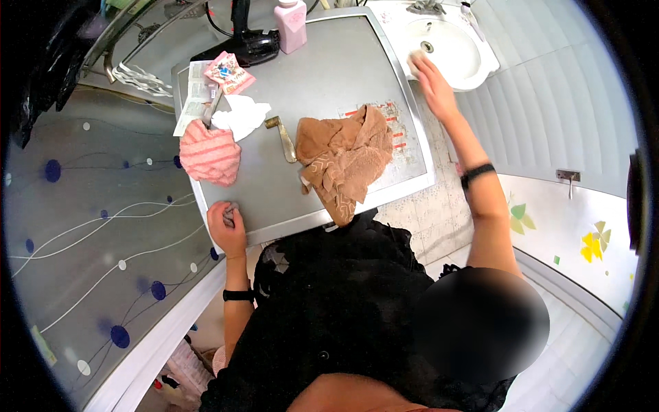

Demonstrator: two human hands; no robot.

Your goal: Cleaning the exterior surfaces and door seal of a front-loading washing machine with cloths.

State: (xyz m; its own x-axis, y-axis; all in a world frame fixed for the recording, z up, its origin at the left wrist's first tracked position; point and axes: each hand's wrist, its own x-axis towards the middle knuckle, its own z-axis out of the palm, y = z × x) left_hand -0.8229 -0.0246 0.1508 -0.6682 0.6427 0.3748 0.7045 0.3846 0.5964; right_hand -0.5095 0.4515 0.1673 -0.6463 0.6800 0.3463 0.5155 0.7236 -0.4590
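Observation:
My left hand (227, 230) rests at the near left corner of a grey top with a white rim (274, 206), its fingers curled round a small crumpled grey cloth (231, 211). Stretched out to the far right, my right hand (434, 82) is at the near left rim of the white washbasin (449, 72). A small pale thing shows at its fingertips, too blurred to name. Between my hands a crumpled brown cloth (347, 154) lies on the grey top, its patterned end hanging over the near edge. Left of it is a narrow metal piece (283, 137) with a brass-coloured end.
A pink striped cloth (210, 154), a white crumpled tissue (241, 117), a pink packet (230, 73) and a paper leaflet (197, 96) lie on the left. Behind them are a black hair dryer (250, 47) and a pink bottle (292, 27). A faucet (427, 7) stands behind the basin.

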